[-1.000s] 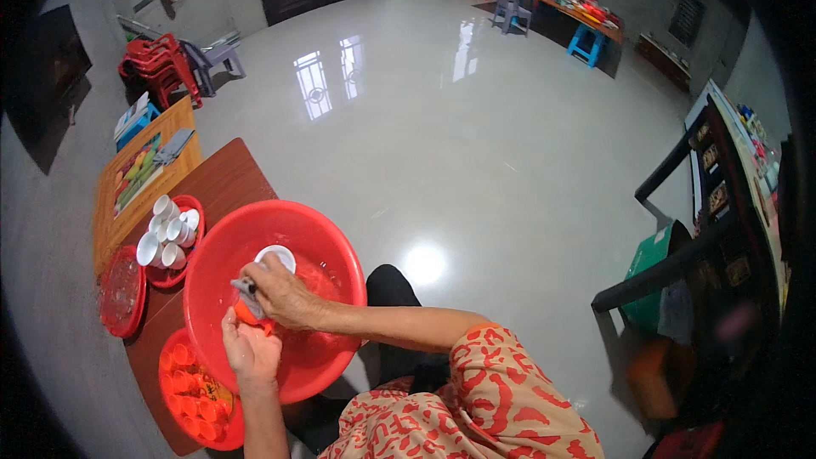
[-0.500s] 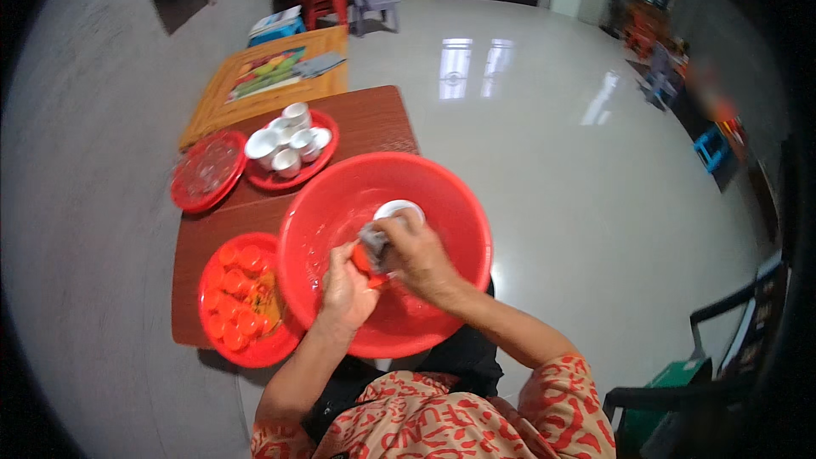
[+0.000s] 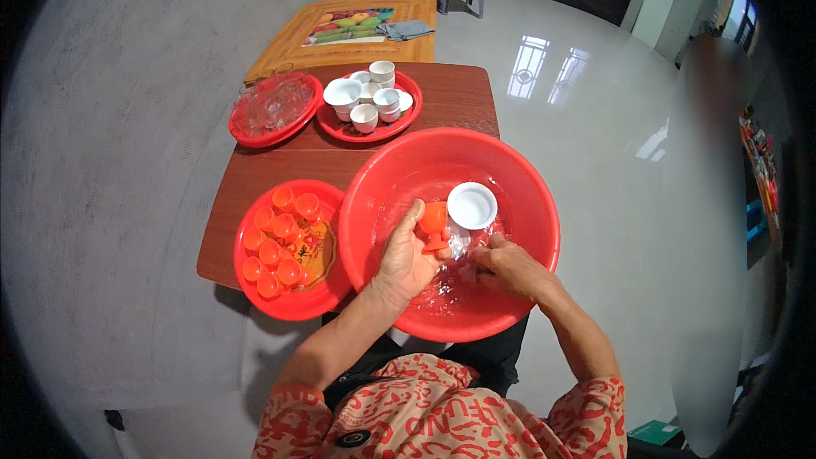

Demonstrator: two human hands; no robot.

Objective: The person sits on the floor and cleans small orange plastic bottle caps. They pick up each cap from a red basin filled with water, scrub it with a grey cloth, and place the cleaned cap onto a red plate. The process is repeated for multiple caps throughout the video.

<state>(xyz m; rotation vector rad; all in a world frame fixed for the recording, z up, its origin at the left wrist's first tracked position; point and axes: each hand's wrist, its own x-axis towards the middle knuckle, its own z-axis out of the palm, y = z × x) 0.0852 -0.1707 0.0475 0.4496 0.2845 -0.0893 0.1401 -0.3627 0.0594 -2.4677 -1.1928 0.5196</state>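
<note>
My left hand (image 3: 406,262) is closed round a small orange stemmed cup (image 3: 434,218), held upright over the big red basin (image 3: 531,157). My right hand (image 3: 512,269) dips into the water at the basin's right side. Its fingers are curled and partly under the surface, and what they grip cannot be made out. Just beyond both hands a white bowl (image 3: 473,206) sits in the water. On the left, a red plate (image 3: 316,304) carries several more orange cups (image 3: 284,226).
The basin stands beside a brown table (image 3: 442,89). On the table are a red tray (image 3: 333,129) of white cups and bowls and a red tray (image 3: 263,140) of clear glasses. Behind is a wooden table (image 3: 293,25) with a grey cloth (image 3: 406,30).
My right hand, which held a grey cloth against the orange cup, has moved away from the cup into the water. The left hand keeps the cup, now upright. The view has shifted.
</note>
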